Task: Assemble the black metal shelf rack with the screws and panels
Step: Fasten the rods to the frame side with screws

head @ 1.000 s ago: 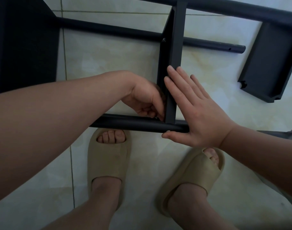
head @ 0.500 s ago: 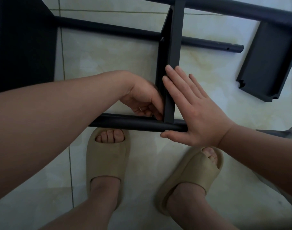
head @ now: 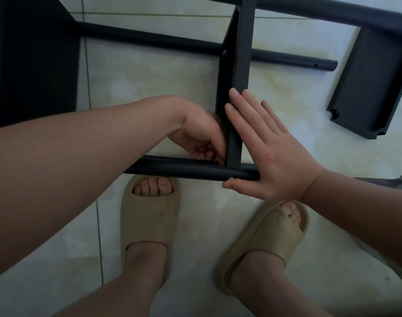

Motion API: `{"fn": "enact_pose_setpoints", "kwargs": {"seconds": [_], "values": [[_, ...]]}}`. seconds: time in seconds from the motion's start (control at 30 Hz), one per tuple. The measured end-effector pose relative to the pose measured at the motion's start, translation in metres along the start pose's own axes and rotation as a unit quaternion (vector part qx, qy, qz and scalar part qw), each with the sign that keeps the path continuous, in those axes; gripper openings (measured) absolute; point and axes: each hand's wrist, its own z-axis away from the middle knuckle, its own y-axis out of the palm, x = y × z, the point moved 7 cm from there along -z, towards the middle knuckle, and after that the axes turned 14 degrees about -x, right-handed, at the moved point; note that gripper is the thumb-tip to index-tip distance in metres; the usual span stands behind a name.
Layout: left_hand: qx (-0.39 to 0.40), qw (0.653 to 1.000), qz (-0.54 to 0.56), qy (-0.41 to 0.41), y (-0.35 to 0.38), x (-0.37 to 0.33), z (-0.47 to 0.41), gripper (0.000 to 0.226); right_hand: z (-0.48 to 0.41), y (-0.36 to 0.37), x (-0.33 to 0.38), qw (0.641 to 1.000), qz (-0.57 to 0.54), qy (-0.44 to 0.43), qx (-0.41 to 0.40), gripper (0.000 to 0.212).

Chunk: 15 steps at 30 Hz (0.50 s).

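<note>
The black rack lies on its side on the tiled floor. A black panel (head: pixel 238 65) stands on edge between two black tubes, the near tube (head: pixel 179 168) and the far tube (head: pixel 149 38). My right hand (head: pixel 268 152) lies flat with straight fingers against the panel's right face, its thumb under the near tube. My left hand (head: pixel 202 136) is curled at the inner corner where panel meets near tube, its fingertips pinching a small metal screw (head: pixel 214 160) that is mostly hidden. Another screw (head: pixel 224 52) sits in the panel at the far tube.
A loose black panel (head: pixel 369 88) lies on the floor at the right, under a third tube (head: pixel 332 13) along the top. A large dark panel (head: pixel 33 60) fills the upper left. My two feet in beige slippers (head: pixel 149 216) stand just below the near tube.
My left fingers have shifted slightly at the corner joint. My right hand and the rack have stayed in place.
</note>
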Motion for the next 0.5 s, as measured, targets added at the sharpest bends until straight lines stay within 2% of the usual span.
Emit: {"fn": "enact_pose_setpoints", "kwargs": {"seconds": [0.3, 0.5], "values": [[0.028, 0.999, -0.016, -0.043, 0.0003, 0.0073, 0.0024, 0.012, 0.0002, 0.0001, 0.0001, 1.0, 0.004, -0.002, 0.001, 0.111], [0.019, 0.999, -0.01, -0.029, 0.0031, 0.0078, 0.0, 0.017, 0.0007, 0.0002, 0.0002, 1.0, 0.003, -0.003, -0.001, 0.111]]}}
